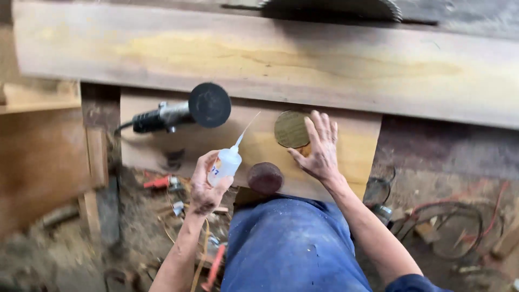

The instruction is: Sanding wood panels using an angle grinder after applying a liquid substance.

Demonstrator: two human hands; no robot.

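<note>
Head cam, looking down past my blue-trousered knee onto a pale board used as a bench.

L hand: fingers wrapped round a small white glue bottle, long thin nozzle tilted up and to the right, tip in the air over the board, short of the disc. Grip looks firm, not yet squeezing as far as I can tell.

R hand: fingers spread wide and flat, pressing on the board with the fingertips on the right edge of a tan sanding disc. Holds nothing, just pins the disc.

Second disc, dark reddish pad, lies at the board's near edge, between my hands, just beside the bottle. Grinder w/ black backing plate lies on the board's left end, face toward me, apart from both discs.

Judgement on doing the step well:
- keep R fingertips at the disc rim only, so the face stays free for glue
- bring the nozzle low before squeezing; thin glue runs fast
- light squeeze, thin bead, keep it off my fingers
- keep the disc flat, no sliding

Saw blade at top of view, beyond a big plank; well apart from both hands. Floor: sawdust, cables, red tool bits.
</note>
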